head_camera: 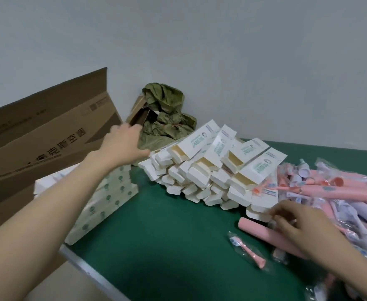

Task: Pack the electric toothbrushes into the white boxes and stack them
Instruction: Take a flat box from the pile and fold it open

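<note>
The table top (178, 246) is dark green with a silver-grey edge. The white boxes (202, 153) carry teal lettering and have tan insides. The stacked boxes (110, 196) are pale cream, patterned with rows of round green emblems. The toothbrush handle (265, 232) and brush head (249, 252) are pink; the toothbrush pile (330, 192) mixes pink and lavender. The cardboard carton (47, 135) is brown with black characters, the bag (167, 111) olive green.

Toothbrush pile (334, 192) cut off right; carton (47, 135) print apparently blurred

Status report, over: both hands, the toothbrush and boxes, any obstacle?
Left hand open over stacked boxes. Right hand pinches white box flap. Pink toothbrush unpacked on table. Nothing blocking.
</note>
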`<state>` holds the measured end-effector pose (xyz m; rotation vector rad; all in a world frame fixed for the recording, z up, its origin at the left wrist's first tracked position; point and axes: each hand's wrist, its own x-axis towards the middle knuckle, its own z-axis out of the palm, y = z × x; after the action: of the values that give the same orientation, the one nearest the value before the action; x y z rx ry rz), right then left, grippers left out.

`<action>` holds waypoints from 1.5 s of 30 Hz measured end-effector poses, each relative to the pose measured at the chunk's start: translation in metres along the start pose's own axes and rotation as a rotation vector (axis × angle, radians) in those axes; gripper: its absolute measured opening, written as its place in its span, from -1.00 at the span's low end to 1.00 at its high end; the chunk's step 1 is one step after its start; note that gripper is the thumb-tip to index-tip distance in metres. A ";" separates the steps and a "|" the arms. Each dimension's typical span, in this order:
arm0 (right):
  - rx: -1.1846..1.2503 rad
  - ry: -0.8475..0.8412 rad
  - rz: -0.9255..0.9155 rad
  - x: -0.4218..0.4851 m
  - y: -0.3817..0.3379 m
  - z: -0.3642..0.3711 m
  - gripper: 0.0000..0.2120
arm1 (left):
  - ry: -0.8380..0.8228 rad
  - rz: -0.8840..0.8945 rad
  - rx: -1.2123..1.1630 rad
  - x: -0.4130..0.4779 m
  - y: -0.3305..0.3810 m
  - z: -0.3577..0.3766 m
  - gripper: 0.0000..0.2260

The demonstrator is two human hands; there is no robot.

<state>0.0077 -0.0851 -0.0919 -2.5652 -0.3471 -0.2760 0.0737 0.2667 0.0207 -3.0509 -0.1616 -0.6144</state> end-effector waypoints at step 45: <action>2.002 0.150 0.246 0.007 -0.017 -0.047 -0.90 | 0.205 0.455 -1.491 -0.089 0.195 0.040 -0.23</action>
<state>0.0034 -0.0948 -0.0428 -0.5839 -0.0795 0.0430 0.0280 0.0661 -0.0511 -3.8498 1.6542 -1.4560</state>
